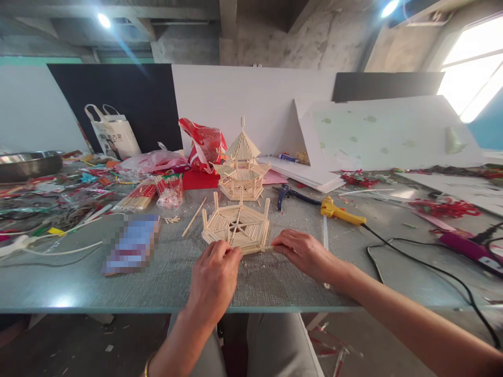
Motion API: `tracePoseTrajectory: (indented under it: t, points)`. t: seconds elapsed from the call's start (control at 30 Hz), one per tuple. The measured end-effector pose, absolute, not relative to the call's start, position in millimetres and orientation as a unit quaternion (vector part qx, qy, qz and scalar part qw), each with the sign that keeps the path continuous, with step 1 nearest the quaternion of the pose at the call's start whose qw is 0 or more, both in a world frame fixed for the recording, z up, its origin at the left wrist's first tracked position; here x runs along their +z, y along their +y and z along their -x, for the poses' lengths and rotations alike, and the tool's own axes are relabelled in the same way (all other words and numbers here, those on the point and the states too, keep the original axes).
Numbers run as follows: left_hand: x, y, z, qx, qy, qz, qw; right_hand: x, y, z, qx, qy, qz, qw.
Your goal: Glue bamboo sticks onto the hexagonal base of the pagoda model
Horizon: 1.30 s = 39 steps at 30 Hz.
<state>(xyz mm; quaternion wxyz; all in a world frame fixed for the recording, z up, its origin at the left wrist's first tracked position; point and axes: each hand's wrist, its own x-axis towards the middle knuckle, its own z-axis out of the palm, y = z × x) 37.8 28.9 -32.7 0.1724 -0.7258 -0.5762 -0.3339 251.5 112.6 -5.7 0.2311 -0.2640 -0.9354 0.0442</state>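
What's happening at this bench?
A seated person is working on a low, many-sided wooden-stick frame. The left hand is at its near edge; the right hand has a thin stick in its grip at the near right corner. Short posts stand around the frame's rim. Behind it is a tiered stick pagoda. A yellow corded tool lies to the right, a phone to the left.
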Motion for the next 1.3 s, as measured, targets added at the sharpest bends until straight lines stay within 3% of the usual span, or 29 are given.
tracePoseTrajectory:
  t: [0.27, 0.8, 1.3]
  points:
    - [-30.4, 18.0, -11.1, -0.438, -0.571, 0.685, 0.113, -1.9, 113.2, -249.9, 0.018, -0.939, 0.27, 0.213]
    - [-42.8, 18.7, -6.7, -0.429, -0.571, 0.699, 0.02, -1.2, 111.8, -250.0, 0.015, -0.94, 0.257, 0.225]
    - [-41.7, 24.3, -13.0, -0.419, -0.577, 0.701, 0.011, -2.4, 113.3, -246.5, 0.005, -0.945, 0.254, 0.207]
